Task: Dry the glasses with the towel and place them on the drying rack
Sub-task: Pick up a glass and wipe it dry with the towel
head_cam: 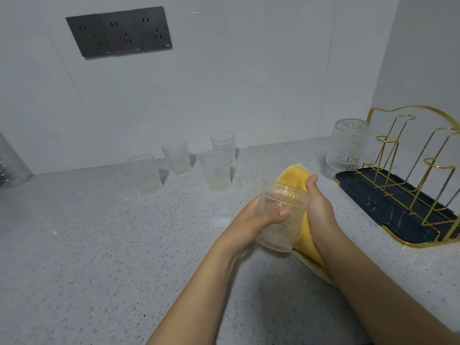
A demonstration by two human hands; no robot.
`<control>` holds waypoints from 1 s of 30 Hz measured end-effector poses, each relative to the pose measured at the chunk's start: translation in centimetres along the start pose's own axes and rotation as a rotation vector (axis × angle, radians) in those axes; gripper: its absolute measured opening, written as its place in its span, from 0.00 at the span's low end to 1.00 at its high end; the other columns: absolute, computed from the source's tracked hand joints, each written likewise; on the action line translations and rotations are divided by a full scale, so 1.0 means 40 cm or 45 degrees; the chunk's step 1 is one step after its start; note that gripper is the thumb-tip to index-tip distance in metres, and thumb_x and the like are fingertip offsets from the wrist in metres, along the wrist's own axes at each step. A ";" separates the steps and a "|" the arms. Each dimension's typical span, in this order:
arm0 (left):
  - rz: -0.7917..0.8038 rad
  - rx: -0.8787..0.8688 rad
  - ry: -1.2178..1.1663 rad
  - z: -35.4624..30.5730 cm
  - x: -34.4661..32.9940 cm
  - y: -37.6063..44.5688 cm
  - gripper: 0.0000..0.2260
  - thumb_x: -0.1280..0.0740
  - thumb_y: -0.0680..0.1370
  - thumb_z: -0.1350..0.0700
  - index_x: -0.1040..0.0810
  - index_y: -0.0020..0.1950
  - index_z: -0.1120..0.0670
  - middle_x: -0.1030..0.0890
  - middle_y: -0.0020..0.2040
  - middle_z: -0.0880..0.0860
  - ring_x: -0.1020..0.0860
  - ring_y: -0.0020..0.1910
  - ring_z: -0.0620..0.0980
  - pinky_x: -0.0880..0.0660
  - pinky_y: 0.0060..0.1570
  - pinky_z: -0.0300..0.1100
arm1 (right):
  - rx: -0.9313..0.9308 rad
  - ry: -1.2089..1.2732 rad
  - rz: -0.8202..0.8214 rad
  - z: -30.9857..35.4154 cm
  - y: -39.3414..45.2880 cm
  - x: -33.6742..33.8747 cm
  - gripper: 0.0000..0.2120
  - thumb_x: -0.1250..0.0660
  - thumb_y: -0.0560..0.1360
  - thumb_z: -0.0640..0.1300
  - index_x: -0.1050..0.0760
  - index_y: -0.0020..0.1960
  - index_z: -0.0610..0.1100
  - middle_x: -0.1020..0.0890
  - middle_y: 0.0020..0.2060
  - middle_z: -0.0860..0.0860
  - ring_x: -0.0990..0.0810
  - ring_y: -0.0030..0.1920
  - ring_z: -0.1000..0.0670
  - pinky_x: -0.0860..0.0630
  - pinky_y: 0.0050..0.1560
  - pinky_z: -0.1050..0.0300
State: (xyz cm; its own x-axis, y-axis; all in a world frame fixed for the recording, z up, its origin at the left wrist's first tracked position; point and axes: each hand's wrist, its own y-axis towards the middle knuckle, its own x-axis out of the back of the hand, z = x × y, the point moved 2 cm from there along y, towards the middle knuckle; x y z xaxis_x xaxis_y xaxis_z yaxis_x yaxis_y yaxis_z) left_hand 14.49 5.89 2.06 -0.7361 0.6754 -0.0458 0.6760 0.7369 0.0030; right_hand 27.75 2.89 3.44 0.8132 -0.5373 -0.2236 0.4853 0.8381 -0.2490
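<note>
**Glass in hand, towel on the side of it**

Glass [281, 215] is up off the tabletop [99, 232], held in front of the person, tilted with the open rim pointing away toward the wall. It's the ribbed, embossed kind, so probably thick-walled and a bit weighty for its size, rigid, and breakable if it hits that stone-looking top. If it's wet, I'd guess it's slick too, though the ribs give some bite.

Left hand [263, 217] is wrapped round the body, thumb lying across the pattern, fingers curled behind. That's where I'd hold it too: around the middle, not by the rim. Right hand [318, 205] has the yellow towel [296, 178] bunched against the glass's right side, fingers curled into the cloth. Towel is soft and floppy, its tail hanging down under the wrist.

Further out: four more glasses [216, 170] stand upright near the wall, well apart from the hands. On the right sits the drying rack [403, 202], gold wire over a dark tray, with one upside-down glass [347, 145] at its far corner. Wall sockets [119, 32] up top.
</note>
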 end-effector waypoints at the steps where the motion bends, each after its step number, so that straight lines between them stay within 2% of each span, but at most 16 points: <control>1: -0.014 -0.004 0.011 -0.003 0.004 -0.002 0.24 0.26 0.64 0.47 0.22 0.58 0.52 0.16 0.50 0.48 0.18 0.50 0.47 0.22 0.49 0.42 | 0.010 0.057 0.005 0.005 0.000 0.003 0.28 0.49 0.76 0.65 0.23 0.47 0.42 0.18 0.40 0.44 0.20 0.42 0.44 0.23 0.45 0.50; 2: -0.050 -0.007 0.021 -0.004 0.012 -0.003 0.23 0.25 0.65 0.49 0.22 0.58 0.53 0.16 0.49 0.49 0.17 0.48 0.47 0.22 0.47 0.40 | 0.032 0.114 0.001 0.009 0.001 0.006 0.31 0.48 0.75 0.68 0.23 0.54 0.43 0.17 0.46 0.43 0.19 0.48 0.42 0.22 0.51 0.45; 4: -0.136 0.004 0.045 -0.009 0.028 -0.004 0.24 0.24 0.65 0.52 0.23 0.58 0.56 0.16 0.49 0.50 0.17 0.45 0.45 0.23 0.42 0.36 | 0.142 0.153 -0.054 0.013 0.020 0.022 0.35 0.48 0.72 0.70 0.29 0.67 0.47 0.21 0.60 0.45 0.22 0.60 0.43 0.27 0.61 0.41; 7: -0.209 0.037 0.120 -0.008 0.040 -0.003 0.25 0.20 0.63 0.54 0.24 0.56 0.54 0.17 0.47 0.49 0.17 0.41 0.42 0.23 0.39 0.34 | 0.334 0.098 -0.029 0.030 0.009 0.022 0.31 0.50 0.75 0.66 0.37 0.72 0.51 0.29 0.68 0.48 0.29 0.67 0.46 0.32 0.67 0.42; 10: -0.235 0.038 0.146 -0.004 0.046 -0.001 0.22 0.19 0.64 0.58 0.24 0.54 0.54 0.16 0.45 0.49 0.17 0.39 0.43 0.23 0.39 0.36 | 0.466 -0.257 0.219 0.016 -0.009 0.009 0.35 0.49 0.70 0.69 0.28 0.67 0.49 0.22 0.62 0.50 0.24 0.62 0.50 0.29 0.65 0.46; 12: -0.279 0.025 0.159 -0.010 0.063 -0.003 0.20 0.20 0.65 0.59 0.23 0.53 0.54 0.16 0.43 0.49 0.17 0.38 0.43 0.23 0.38 0.35 | 0.448 -0.280 0.489 0.013 -0.026 0.002 0.30 0.47 0.71 0.66 0.24 0.62 0.47 0.17 0.54 0.49 0.19 0.55 0.51 0.23 0.57 0.53; 13: -0.285 0.027 0.168 -0.017 0.071 -0.006 0.19 0.20 0.66 0.60 0.22 0.53 0.55 0.16 0.43 0.49 0.17 0.38 0.43 0.23 0.38 0.35 | 0.405 -0.236 0.634 0.015 -0.031 0.005 0.27 0.44 0.72 0.64 0.23 0.59 0.46 0.15 0.50 0.49 0.17 0.51 0.50 0.21 0.51 0.57; 15: -0.262 0.047 0.213 -0.020 0.084 -0.010 0.22 0.19 0.64 0.58 0.21 0.55 0.55 0.16 0.44 0.49 0.17 0.40 0.43 0.23 0.40 0.35 | 0.420 -0.317 0.912 0.024 -0.032 0.015 0.22 0.30 0.68 0.60 0.21 0.54 0.45 0.14 0.45 0.48 0.16 0.47 0.50 0.22 0.43 0.62; 16: -0.232 0.065 0.243 -0.022 0.087 -0.013 0.26 0.19 0.61 0.54 0.21 0.56 0.56 0.16 0.45 0.49 0.16 0.42 0.44 0.22 0.42 0.37 | 0.436 -0.420 1.006 0.024 -0.027 0.017 0.20 0.25 0.64 0.55 0.20 0.52 0.45 0.15 0.45 0.48 0.16 0.47 0.49 0.23 0.44 0.62; 18: -0.153 0.097 0.298 -0.025 0.087 -0.020 0.27 0.20 0.60 0.52 0.21 0.57 0.57 0.16 0.46 0.50 0.17 0.42 0.46 0.21 0.44 0.39 | 0.395 -0.620 1.134 0.020 -0.019 0.021 0.19 0.23 0.60 0.48 0.19 0.50 0.45 0.15 0.45 0.47 0.17 0.47 0.48 0.23 0.46 0.60; 21: 0.020 0.163 0.343 -0.030 0.074 -0.026 0.19 0.22 0.65 0.59 0.21 0.54 0.57 0.17 0.45 0.51 0.18 0.41 0.46 0.22 0.42 0.37 | 0.356 -0.813 1.214 0.013 -0.022 0.025 0.09 0.24 0.61 0.44 0.19 0.41 0.47 0.17 0.36 0.52 0.19 0.40 0.53 0.25 0.42 0.63; 23: 0.016 0.157 0.242 -0.033 0.071 -0.025 0.18 0.25 0.66 0.57 0.20 0.55 0.56 0.16 0.47 0.53 0.18 0.42 0.48 0.20 0.44 0.40 | 0.327 -0.690 1.219 0.012 -0.023 0.028 0.06 0.25 0.62 0.42 0.18 0.38 0.47 0.17 0.34 0.53 0.20 0.37 0.55 0.26 0.40 0.64; 25: -0.146 0.109 0.106 -0.038 0.080 -0.023 0.19 0.28 0.68 0.50 0.20 0.57 0.52 0.17 0.54 0.55 0.18 0.49 0.51 0.20 0.52 0.49 | 0.299 -0.465 1.195 0.012 -0.019 0.031 0.11 0.21 0.58 0.45 0.17 0.39 0.46 0.17 0.35 0.51 0.19 0.38 0.53 0.24 0.39 0.63; 27: -0.327 -0.010 0.078 -0.039 0.085 -0.023 0.20 0.31 0.69 0.39 0.20 0.57 0.45 0.18 0.58 0.52 0.19 0.54 0.53 0.22 0.55 0.54 | 0.212 -0.194 1.076 0.013 -0.010 0.032 0.21 0.18 0.51 0.50 0.16 0.40 0.43 0.16 0.36 0.47 0.17 0.38 0.50 0.22 0.38 0.61; 30: -0.493 -0.325 0.291 -0.029 0.065 -0.020 0.19 0.35 0.69 0.34 0.22 0.54 0.42 0.19 0.55 0.45 0.20 0.53 0.48 0.22 0.50 0.46 | 0.113 0.017 0.976 0.014 -0.003 0.024 0.26 0.17 0.50 0.50 0.16 0.44 0.41 0.15 0.40 0.43 0.16 0.42 0.47 0.20 0.39 0.58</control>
State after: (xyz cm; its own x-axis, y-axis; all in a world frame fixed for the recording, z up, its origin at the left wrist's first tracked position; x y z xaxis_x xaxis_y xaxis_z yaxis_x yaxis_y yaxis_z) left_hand 11.98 7.09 3.08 -0.9388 0.3200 0.1275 0.3434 0.8983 0.2740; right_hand 28.67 2.33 3.76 0.9289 0.1959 -0.3144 -0.1877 0.9806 0.0564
